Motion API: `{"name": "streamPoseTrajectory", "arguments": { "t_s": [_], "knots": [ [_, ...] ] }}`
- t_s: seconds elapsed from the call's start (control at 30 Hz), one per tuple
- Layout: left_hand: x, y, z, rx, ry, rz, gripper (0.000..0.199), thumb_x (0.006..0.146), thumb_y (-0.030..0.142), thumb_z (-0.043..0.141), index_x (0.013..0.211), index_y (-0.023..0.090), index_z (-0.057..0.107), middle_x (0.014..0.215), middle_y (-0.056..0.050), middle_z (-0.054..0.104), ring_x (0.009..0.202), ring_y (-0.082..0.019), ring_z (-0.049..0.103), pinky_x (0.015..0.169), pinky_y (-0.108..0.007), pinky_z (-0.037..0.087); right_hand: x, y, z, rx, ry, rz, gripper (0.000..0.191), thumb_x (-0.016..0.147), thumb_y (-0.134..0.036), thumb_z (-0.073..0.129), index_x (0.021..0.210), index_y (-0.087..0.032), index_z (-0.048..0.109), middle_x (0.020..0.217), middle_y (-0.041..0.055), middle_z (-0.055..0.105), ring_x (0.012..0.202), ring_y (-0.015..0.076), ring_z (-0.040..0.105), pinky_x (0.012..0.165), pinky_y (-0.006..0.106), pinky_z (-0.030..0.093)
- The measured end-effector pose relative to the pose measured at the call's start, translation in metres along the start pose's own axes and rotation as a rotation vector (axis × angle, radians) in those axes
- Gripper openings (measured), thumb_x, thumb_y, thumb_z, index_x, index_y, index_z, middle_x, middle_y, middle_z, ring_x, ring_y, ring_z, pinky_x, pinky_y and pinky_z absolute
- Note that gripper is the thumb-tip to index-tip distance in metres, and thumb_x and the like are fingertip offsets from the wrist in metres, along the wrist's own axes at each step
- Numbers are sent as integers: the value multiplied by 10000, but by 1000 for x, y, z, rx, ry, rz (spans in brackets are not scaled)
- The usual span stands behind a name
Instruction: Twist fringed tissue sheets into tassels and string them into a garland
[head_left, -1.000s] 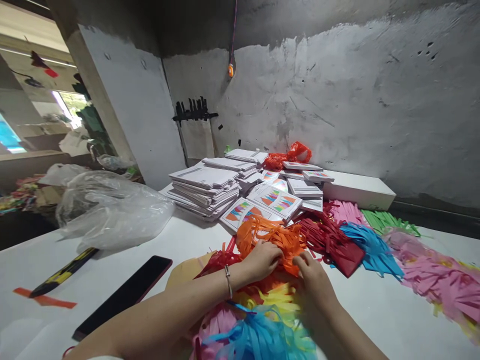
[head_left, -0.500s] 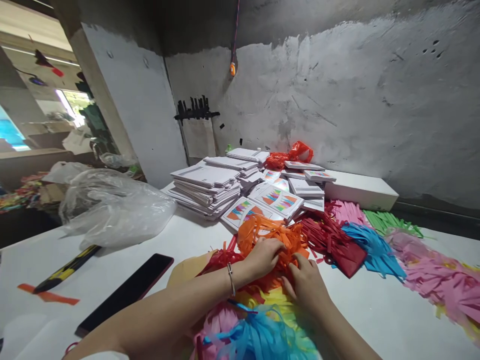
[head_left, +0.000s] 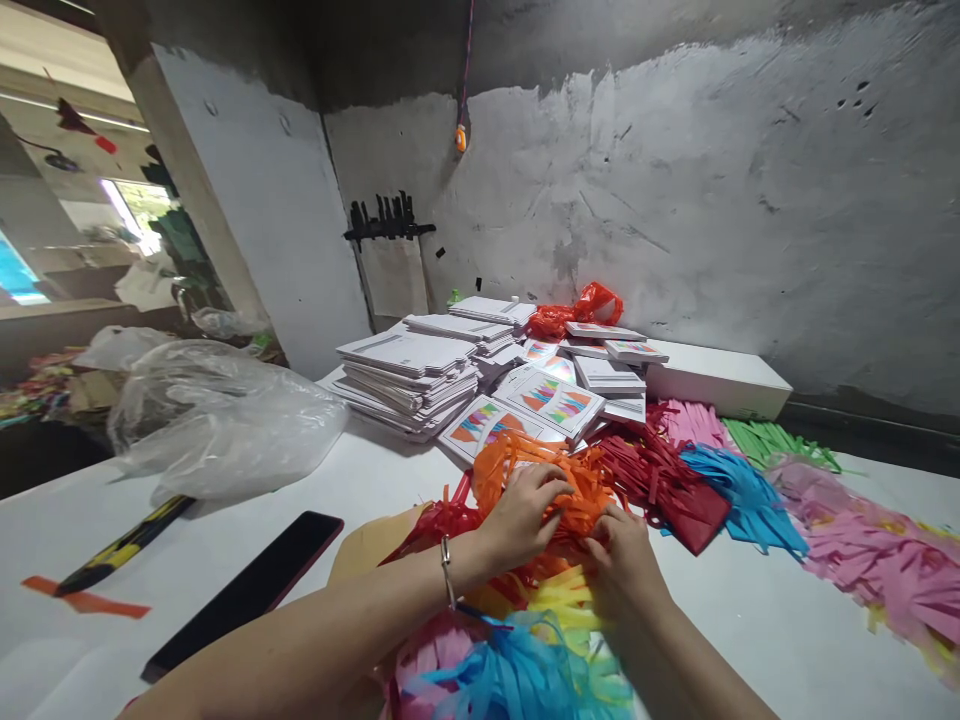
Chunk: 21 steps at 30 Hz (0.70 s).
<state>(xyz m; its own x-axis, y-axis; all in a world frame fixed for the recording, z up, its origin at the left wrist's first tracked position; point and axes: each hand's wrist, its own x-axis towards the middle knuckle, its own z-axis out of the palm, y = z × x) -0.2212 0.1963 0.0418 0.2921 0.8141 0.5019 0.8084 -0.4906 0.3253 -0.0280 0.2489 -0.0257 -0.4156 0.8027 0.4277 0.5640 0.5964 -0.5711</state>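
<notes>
A bunch of orange tissue-paper fringe lies in front of me, its strips crumpled and loose. My left hand, with a silver bangle at the wrist, curls its fingers into the orange strips from the left. On the right side of the same bunch, my right hand pinches strips between thumb and fingers. Fingertips of both hands are partly hidden by paper. Below the hands spread yellow fringe, blue fringe and pink fringe. Red fringe sits beside my left forearm.
Stacked white cards and printed cards stand behind. Dark red fringe, blue fringe and pink fringe lie rightward. A phone, a yellow-black cutter and a clear plastic bag are left.
My right hand has shifted slightly right and up along the orange fringe. My left hand's fingers have spread a little over it. The whole view has moved slightly.
</notes>
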Motion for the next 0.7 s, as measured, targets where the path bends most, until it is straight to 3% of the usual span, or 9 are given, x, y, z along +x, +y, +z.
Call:
{"name": "streamPoseTrajectory", "arguments": {
  "t_s": [0.1,0.17,0.23,0.33,0.5,0.7],
  "knots": [
    [-3,6,2,27,-56,103,139,917,171,544,987,207,659,1068,-82,664,1028,-243,583,947,-409,392,1,2,-4,170,18,83,225,813,-262,638,606,-197,579,693,-2,604,658,175,566,647,302,436],
    [-4,9,7,60,-126,167,165,957,208,506,914,211,665,972,-63,678,928,-226,596,894,-401,386,-1,2,-7,282,41,122,257,825,-344,611,609,-207,598,679,6,623,656,187,586,630,298,451],
    [-2,11,13,113,-211,187,165,965,230,506,954,210,670,998,-69,689,925,-232,602,882,-398,378,-5,1,-12,376,84,160,262,831,-389,587,643,-212,630,695,15,645,681,201,602,656,306,469],
    [3,13,21,166,-287,137,159,951,276,546,982,191,678,1023,-94,707,945,-257,616,870,-394,384,-12,-5,-18,483,199,227,232,847,-410,569,779,-213,670,811,38,681,777,226,618,735,332,481],
    [19,20,25,136,-288,1,279,990,302,489,853,183,700,862,-72,742,817,-238,658,761,-341,415,-16,-14,-15,700,381,296,253,834,-464,623,907,-224,657,964,48,682,953,241,613,893,372,476],
    [36,20,27,71,-277,-160,376,984,387,488,801,160,726,776,-81,748,671,-212,647,581,-278,386,-2,-8,7,1066,464,389,325,818,-528,654,927,-226,604,866,-1,685,800,184,676,755,345,563]
  ]
}}
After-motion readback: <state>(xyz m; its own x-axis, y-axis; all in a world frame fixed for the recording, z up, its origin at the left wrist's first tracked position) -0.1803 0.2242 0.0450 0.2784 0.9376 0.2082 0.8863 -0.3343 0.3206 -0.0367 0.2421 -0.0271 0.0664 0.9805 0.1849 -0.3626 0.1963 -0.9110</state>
